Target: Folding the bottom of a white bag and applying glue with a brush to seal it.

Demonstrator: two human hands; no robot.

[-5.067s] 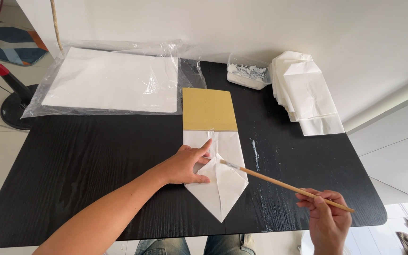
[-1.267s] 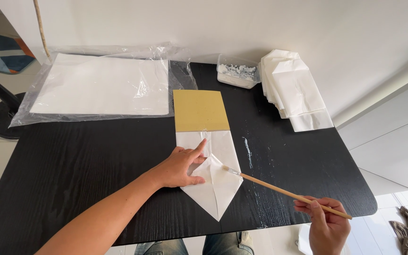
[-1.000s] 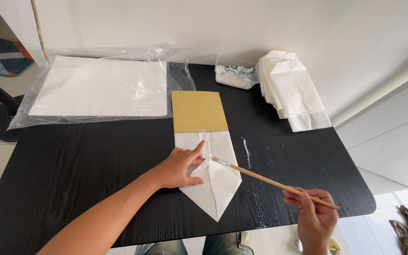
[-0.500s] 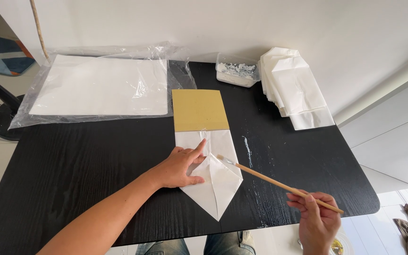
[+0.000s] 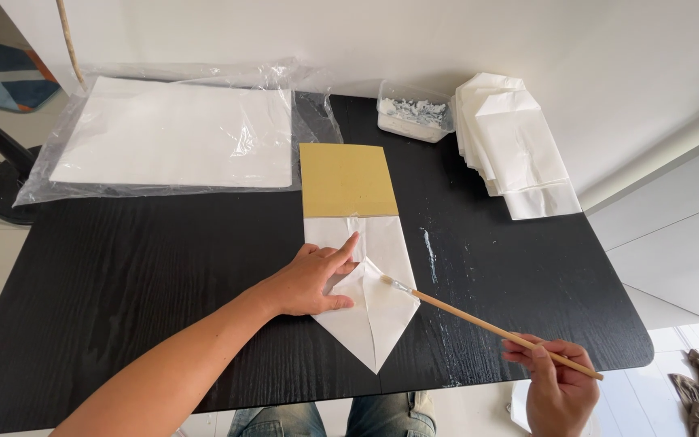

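Note:
A white paper sheet [image 5: 378, 311] folded to a downward point lies on the black table [image 5: 123, 267], its upper part wrapped around a tan cardboard rectangle [image 5: 347, 180]. My left hand [image 5: 313, 279] presses flat on the left fold, index finger stretched up. My right hand [image 5: 558, 387] holds the far end of a long wooden brush [image 5: 479, 321] near the table's front right corner. The brush tip touches the right fold of the paper.
A stack of white sheets in clear plastic [image 5: 175, 133] lies at the back left. A small clear tub of white paste [image 5: 413, 120] and a pile of folded white paper bags [image 5: 511, 146] sit at the back right. White smears [image 5: 430, 255] mark the table.
The brush tip has moved a little along the right fold of the paper. My left hand has stayed pressed on the left fold.

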